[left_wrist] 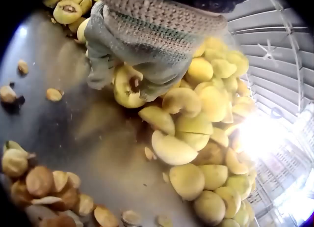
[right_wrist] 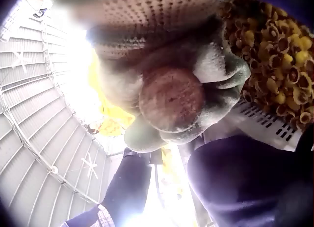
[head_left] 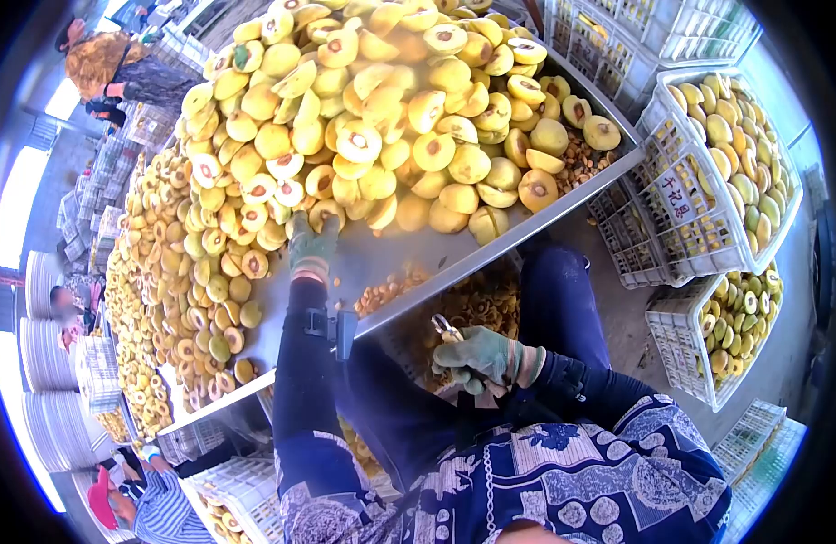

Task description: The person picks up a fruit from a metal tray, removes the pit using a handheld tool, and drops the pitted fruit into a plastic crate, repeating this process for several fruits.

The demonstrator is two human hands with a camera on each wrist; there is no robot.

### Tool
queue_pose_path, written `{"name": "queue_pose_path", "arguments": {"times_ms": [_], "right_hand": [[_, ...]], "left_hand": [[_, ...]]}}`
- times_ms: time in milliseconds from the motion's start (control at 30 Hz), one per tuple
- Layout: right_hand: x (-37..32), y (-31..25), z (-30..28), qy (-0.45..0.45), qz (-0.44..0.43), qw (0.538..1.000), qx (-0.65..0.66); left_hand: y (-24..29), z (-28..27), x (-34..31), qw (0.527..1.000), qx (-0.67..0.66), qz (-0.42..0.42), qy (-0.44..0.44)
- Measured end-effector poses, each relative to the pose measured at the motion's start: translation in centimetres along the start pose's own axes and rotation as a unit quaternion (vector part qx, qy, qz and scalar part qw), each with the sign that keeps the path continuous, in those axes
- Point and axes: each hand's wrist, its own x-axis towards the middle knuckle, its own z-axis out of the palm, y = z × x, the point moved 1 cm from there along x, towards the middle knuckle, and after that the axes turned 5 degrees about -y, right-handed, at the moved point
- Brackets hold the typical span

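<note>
My left hand (head_left: 313,247), in a grey-green knit glove, is at the near edge of a heap of halved yellow peaches (head_left: 373,145) on a metal table. In the left wrist view its thumb and fingers pinch a peach half (left_wrist: 126,97) with a hollow, reddish middle. My right hand (head_left: 487,357), gloved alike, is held over my lap, away from the heap. It grips a small pitting tool, whose looped metal tip (head_left: 446,328) points up from the fist. The round wooden handle end (right_wrist: 171,99) shows in the right wrist view; the fingers hide the rest.
Loose pits (head_left: 386,292) lie along the metal table's raised edge (head_left: 490,256). Below it, a container holds many brownish ring-like pieces (right_wrist: 274,55). White crates of fruit (head_left: 685,213) stand stacked at the right. Other people (head_left: 169,508) are around the table's far left side.
</note>
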Motion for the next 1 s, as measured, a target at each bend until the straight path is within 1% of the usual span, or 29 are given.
{"name": "queue_pose_path", "arguments": {"times_ms": [33,67,133,167,200,233,267,300,367,400,433,467,500,533,567,600,633,667,700,767,800,833,867,900,933,967,1000], "right_hand": [[0.1,-0.1,-0.1,0.002,-0.002,1.0,0.004],[0.3,-0.1,-0.1,0.006,0.003,1.0,0.006],[0.0,-0.5,0.3,0.004,0.003,1.0,0.007],[-0.1,-0.7,0.4,0.004,0.003,1.0,0.009],[-0.2,-0.8,0.6,0.014,0.008,1.0,-0.012],[-0.2,-1.0,0.6,0.024,0.013,0.999,-0.034],[-0.3,-1.0,0.7,0.023,0.011,0.999,-0.034],[-0.3,-1.1,0.9,0.027,-0.004,0.999,-0.027],[-0.3,-1.2,1.1,0.03,-0.024,0.999,-0.021],[-0.1,-1.2,1.0,0.044,-0.049,0.996,-0.057],[-0.1,-1.4,1.1,0.059,-0.073,0.991,-0.092],[-0.3,-2.4,1.6,0.095,-0.113,0.983,-0.113],[-0.8,-3.8,2.4,0.13,-0.153,0.97,-0.134],[-2.0,-4.9,3.6,0.15,-0.147,0.962,-0.174],[-1.6,-4.4,3.4,0.149,-0.152,0.961,-0.178],[-0.1,-3.7,2.7,0.139,-0.217,0.949,-0.181],[1.7,-2.7,1.7,0.127,-0.282,0.933,-0.183],[4.3,-1.1,-0.1,0.139,-0.334,0.912,-0.195],[3.6,-0.6,0.1,0.135,-0.338,0.909,-0.201],[2.2,0.0,0.3,0.175,-0.373,0.865,-0.286],[1.8,0.4,0.2,0.193,-0.394,0.823,-0.36],[1.0,0.3,0.8,0.191,-0.394,0.822,-0.364],[-0.5,-0.1,1.7,0.211,-0.388,0.765,-0.468],[-1.5,-0.4,2.3,0.23,-0.376,0.698,-0.564],[-1.9,-0.4,2.6,0.241,-0.393,0.696,-0.551],[-1.4,0.2,2.4,0.251,-0.432,0.711,-0.495],[-1.2,0.7,2.1,0.252,-0.422,0.7,-0.518]], "left_hand": [[1.8,-0.3,-0.6,0.999,0.025,-0.008,-0.027],[1.4,0.3,-0.2,0.999,0.026,-0.007,-0.03],[-1.5,2.4,1.2,0.998,0.055,-0.025,0.036],[-5.3,3.6,3.3,0.998,0.056,-0.025,0.034],[-10.4,4.8,6.5,0.96,-0.233,-0.084,-0.128],[-12.8,5.4,7.9,0.814,-0.495,-0.134,-0.275],[-4.8,2.8,1.7,0.943,-0.304,-0.078,-0.106],[-2.5,1.9,-0.5,0.887,-0.434,-0.141,-0.071],[-1.3,1.3,-2.5,0.929,-0.349,-0.101,-0.072],[-0.8,1.0,-3.8,0.929,-0.349,-0.097,-0.073],[-0.4,0.5,-5.4,0.926,-0.37,-0.054,-0.057],[0.5,-0.1,-7.3,0.92,-0.39,-0.01,-0.042],[1.6,-0.2,-9.5,0.899,-0.433,0.01,-0.066],[1.4,0.8,-11.2,0.88,-0.471,0.059,-0.026],[4.0,-0.1,-14.7,0.875,-0.481,0.014,-0.064],[3.1,1.0,-16.2,0.87,-0.485,0.0,-0.088],[2.4,2.1,-17.5,0.896,-0.431,0.055,-0.094],[2.1,2.8,-19.8,0.88,-0.452,0.13,-0.068],[2.9,2.7,-21.2,0.783,-0.608,0.084,-0.103],[2.8,2.8,-22.5,0.813,-0.567,0.111,-0.069],[2.9,3.1,-23.2,0.82,-0.564,0.088,-0.045],[3.1,3.3,-23.6,0.819,-0.566,0.088,-0.042],[3.2,3.3,-24.0,0.846,-0.521,0.107,-0.023],[3.5,3.5,-24.4,0.871,-0.475,0.124,-0.007],[5.4,3.0,-25.2,0.801,-0.586,0.1,-0.071],[6.2,2.9,-25.8,0.79,-0.608,0.058,-0.059],[5.8,3.7,-26.2,0.816,-0.572,0.066,-0.051]]}}
